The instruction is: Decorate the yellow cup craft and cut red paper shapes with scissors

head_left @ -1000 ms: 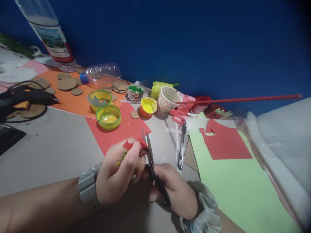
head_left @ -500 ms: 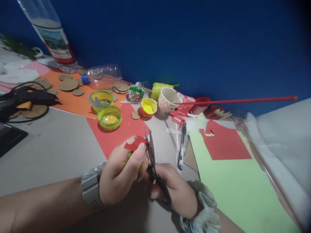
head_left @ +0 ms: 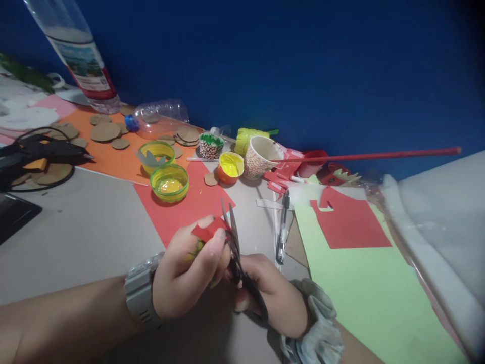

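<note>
My left hand [head_left: 189, 273], with a grey watch [head_left: 144, 290] on the wrist, is closed around a small piece of red paper [head_left: 212, 229]. Something yellow and green shows between its fingers, mostly hidden. In my right hand [head_left: 265, 283] are black-handled scissors [head_left: 235, 242], their blades pointing up and slightly parted beside the paper's right edge. A grey-green scrunchie [head_left: 316, 323] is around the right wrist. Beyond my hands a sheet of red paper [head_left: 189, 199] lies flat, with a yellow-green cup [head_left: 169, 184] standing on it.
A patterned paper cup [head_left: 261, 159] with a long red stick [head_left: 364, 157] sticking out stands at the back. Cut red paper [head_left: 354, 225] lies on green paper [head_left: 359, 283], right of a pen [head_left: 282, 227]. A glue gun [head_left: 38, 151] and tall bottle [head_left: 81, 58] are at left.
The scissor blades have come slightly further apart and the red paper has tilted a little. Otherwise my hands and the table items look the same, with a slight shift of view.
</note>
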